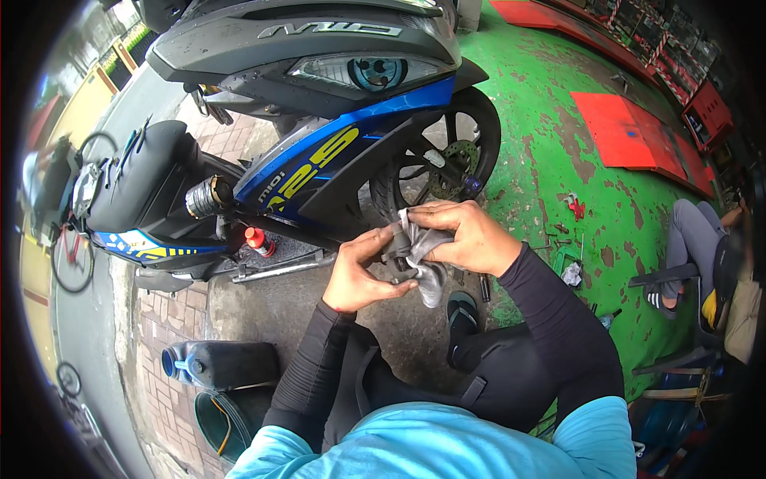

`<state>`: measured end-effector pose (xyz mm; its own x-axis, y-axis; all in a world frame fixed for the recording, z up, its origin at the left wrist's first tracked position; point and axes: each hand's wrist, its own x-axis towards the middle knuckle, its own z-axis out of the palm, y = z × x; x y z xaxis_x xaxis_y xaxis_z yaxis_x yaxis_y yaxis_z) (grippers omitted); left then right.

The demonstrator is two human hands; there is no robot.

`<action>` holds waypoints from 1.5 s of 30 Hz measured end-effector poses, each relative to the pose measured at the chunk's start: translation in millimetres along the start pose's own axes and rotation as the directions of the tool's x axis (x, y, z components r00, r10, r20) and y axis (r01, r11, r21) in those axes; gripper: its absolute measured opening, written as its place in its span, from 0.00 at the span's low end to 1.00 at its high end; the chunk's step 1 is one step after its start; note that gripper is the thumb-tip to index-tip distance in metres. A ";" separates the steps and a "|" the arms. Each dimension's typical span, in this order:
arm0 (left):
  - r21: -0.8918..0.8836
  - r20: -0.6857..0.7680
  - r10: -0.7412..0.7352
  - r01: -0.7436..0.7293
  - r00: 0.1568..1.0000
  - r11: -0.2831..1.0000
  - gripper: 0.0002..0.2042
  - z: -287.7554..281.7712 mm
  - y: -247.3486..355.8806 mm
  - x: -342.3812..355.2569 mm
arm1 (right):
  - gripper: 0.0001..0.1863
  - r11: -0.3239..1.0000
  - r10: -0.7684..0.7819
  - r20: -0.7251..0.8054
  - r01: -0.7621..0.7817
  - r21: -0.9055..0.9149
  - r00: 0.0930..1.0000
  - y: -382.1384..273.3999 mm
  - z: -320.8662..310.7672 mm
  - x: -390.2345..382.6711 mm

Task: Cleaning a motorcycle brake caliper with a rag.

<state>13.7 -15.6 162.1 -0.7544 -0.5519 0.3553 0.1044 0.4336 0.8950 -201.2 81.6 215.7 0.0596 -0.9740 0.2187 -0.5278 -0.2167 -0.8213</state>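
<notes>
My left hand (361,273) is closed around a small dark metal part (394,252), its thumb and fingers curled on either side. Fingers hide much of the part, so I cannot tell its exact kind. A grey cloth rag (432,281) is bunched in my right hand (472,236), pressed against the part, with a loose end hanging below. Both hands meet in front of my body, just short of the front wheel (488,128) of a blue and black scooter (327,152). A brake disc (460,180) shows on that wheel.
Beside the scooter's footboard stands a red bottle (257,239). A dark jug (238,364) and a green bucket (209,427) sit at lower left. Tools, including red-handled pliers (575,207), lie on the green floor. A red ramp (618,132) and a seated person (688,231) are at right.
</notes>
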 end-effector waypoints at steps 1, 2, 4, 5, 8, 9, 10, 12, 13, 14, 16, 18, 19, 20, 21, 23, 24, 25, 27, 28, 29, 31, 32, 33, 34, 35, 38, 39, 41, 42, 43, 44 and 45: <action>-0.001 -0.005 -0.002 0.002 1.000 1.000 0.39 -1.1 3.9 1.1 | 0.28 0.987 -0.030 0.004 0.030 -0.158 1.000 -2.4 -1.0 0.2; 0.050 0.004 -0.003 0.003 1.000 0.999 0.38 -1.9 6.8 2.3 | 0.27 0.974 -0.060 -0.011 0.056 -0.220 0.998 -0.1 -0.2 0.1; 0.120 0.034 -0.024 0.020 0.999 0.993 0.37 -4.4 19.2 7.6 | 0.26 0.911 -0.092 0.021 0.093 -0.402 0.996 -10.7 -3.2 -0.3; 0.117 0.029 -0.028 0.024 0.999 0.993 0.37 -5.5 21.7 9.8 | 0.25 0.813 -0.120 0.055 0.130 -0.567 0.991 -14.7 -3.3 -0.6; 0.163 0.037 -0.019 0.013 0.999 0.987 0.38 -6.9 23.9 15.3 | 0.22 0.808 -0.198 -0.050 0.134 -0.574 0.979 -15.8 5.7 -3.8; 0.160 0.031 -0.020 0.015 0.999 0.987 0.38 -6.1 25.2 17.0 | 0.22 0.843 -0.186 -0.120 0.095 -0.529 0.975 -15.1 7.6 -3.4; 0.176 0.020 -0.039 0.035 0.999 0.984 0.38 -4.6 27.6 20.0 | 0.22 0.821 -0.211 -0.136 0.100 -0.562 0.968 -13.9 7.6 -2.3; 0.210 0.011 -0.095 0.090 0.995 0.973 0.37 -1.3 32.5 22.7 | 0.22 0.860 -0.153 -0.125 0.070 -0.505 0.980 -13.2 6.1 -3.0; 0.208 0.007 -0.095 0.092 0.995 0.974 0.37 -0.4 30.0 21.8 | 0.21 0.896 -0.093 -0.115 0.033 -0.442 0.989 -13.4 5.6 -4.1; 0.168 -0.013 -0.086 0.087 0.996 0.982 0.37 1.3 24.4 21.0 | 0.21 0.896 -0.093 -0.110 0.035 -0.444 0.990 -10.9 2.9 -3.3; 0.086 -0.049 -0.065 0.069 0.997 0.994 0.36 4.6 16.9 19.6 | 0.19 0.913 -0.214 -0.076 0.172 -0.371 0.974 -0.9 -4.6 -1.3; 0.063 -0.035 -0.035 0.037 0.999 0.997 0.36 5.0 11.7 20.1 | 0.19 0.943 -0.161 -0.077 0.130 -0.307 0.984 5.0 -8.5 -4.4; 0.044 -0.021 -0.008 0.008 1.000 0.999 0.36 4.7 9.6 19.5 | 0.18 0.967 -0.109 -0.076 0.088 -0.238 0.991 6.8 -9.7 -5.9; 0.043 -0.022 -0.008 0.009 1.000 0.999 0.36 3.3 7.9 18.5 | 0.18 0.973 -0.117 -0.070 0.100 -0.210 0.991 7.4 -10.0 -5.5; 0.019 0.004 -0.038 0.038 0.999 0.999 0.36 0.7 6.3 17.0 | 0.18 0.973 -0.117 -0.070 0.100 -0.210 0.991 10.6 -11.8 -5.8; 0.002 0.034 -0.061 0.061 0.998 0.998 0.37 -4.6 1.1 13.9 | 0.18 0.965 -0.152 -0.055 0.136 -0.223 0.987 19.3 -17.0 -7.3; -0.158 -0.001 -0.060 0.059 0.998 0.986 0.38 -4.7 -7.1 9.8 | 0.18 0.965 -0.157 -0.059 0.140 -0.223 0.986 24.4 -20.5 -10.4; -0.311 -0.038 -0.065 0.050 0.997 0.949 0.39 -7.4 -15.1 6.0 | 0.18 0.955 -0.142 -0.094 0.111 -0.276 0.985 28.8 -22.7 -11.7; -0.343 -0.008 -0.026 0.022 1.000 0.939 0.41 -14.3 -26.6 -1.0 | 0.18 0.942 -0.138 -0.133 0.088 -0.324 0.982 32.6 -25.7 -13.7; -0.419 -0.004 -0.053 0.046 0.999 0.907 0.42 -14.7 -24.9 -2.2 | 0.18 0.973 -0.084 -0.226 0.031 -0.229 0.970 25.4 -28.8 -14.0; -0.492 0.002 -0.078 0.069 0.997 0.868 0.43 -15.0 -23.4 -4.3 | 0.18 0.992 -0.021 -0.311 -0.020 -0.126 0.950 21.6 -30.1 -13.5; -0.564 0.039 -0.110 0.113 0.993 0.818 0.42 -11.3 -22.3 -12.2 | 0.19 0.984 -0.141 -0.358 0.091 -0.152 0.923 24.5 -27.9 -12.7; -0.589 0.017 -0.126 0.112 0.992 0.801 0.43 -7.8 -22.1 -14.3 | 0.19 0.980 -0.146 -0.401 0.075 -0.186 0.904 24.2 -26.8 -14.4; -0.613 -0.004 -0.142 0.110 0.990 0.783 0.43 -4.0 -22.7 -15.9 | 0.19 0.974 -0.152 -0.444 0.057 -0.220 0.883 23.7 -26.2 -15.2; -0.605 -0.012 -0.147 0.110 0.989 0.789 0.43 -2.2 -25.1 -22.4 | 0.18 0.988 -0.113 -0.418 0.058 -0.141 0.901 13.7 -24.2 -12.9; -0.690 -0.056 -0.165 0.081 0.985 0.720 0.44 1.7 -32.8 -25.7 | 0.18 0.988 -0.115 -0.415 0.063 -0.138 0.903 5.5 -20.6 -11.5; -0.799 -0.103 -0.193 0.034 0.976 0.600 0.47 10.7 -32.6 -25.2 | 0.18 0.998 0.017 -0.445 0.012 0.061 0.896 -19.0 8.9 -12.5; -0.829 -0.111 -0.205 0.023 0.972 0.559 0.48 13.2 -30.3 -23.9 | 0.19 0.995 0.000 -0.462 0.045 0.085 0.887 -30.8 25.4 -11.6; -0.841 -0.130 -0.202 0.001 0.971 0.542 0.48 18.6 -29.4 -21.7 | 0.16 0.920 -0.334 -0.331 0.230 -0.317 0.882 -41.1 38.7 -2.7; -0.846 -0.151 -0.193 -0.025 0.970 0.533 0.48 19.3 -27.2 -20.8 | 0.16 0.921 -0.333 -0.334 0.228 -0.315 0.882 -41.3 43.6 -0.4; -0.851 -0.170 -0.181 -0.052 0.969 0.523 0.48 19.7 -24.3 -19.0 | 0.14 0.936 -0.312 -0.340 0.224 -0.273 0.887 -40.7 46.0 1.7; -0.842 -0.164 -0.191 -0.037 0.968 0.538 0.47 17.5 -22.9 -19.4 | 0.12 0.948 -0.290 -0.345 0.219 -0.229 0.893 -40.1 46.5 2.7; -0.843 -0.159 -0.191 -0.032 0.969 0.537 0.47 13.8 -27.2 -21.1 | 0.12 0.949 -0.287 -0.350 0.216 -0.229 0.892 -39.5 43.7 4.4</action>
<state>17.9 -5.9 126.5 -0.6477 -0.7306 0.2161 0.6265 -0.3494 0.6967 -143.2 83.0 226.1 -0.0915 -0.7829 0.6154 -0.6822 -0.4009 -0.6115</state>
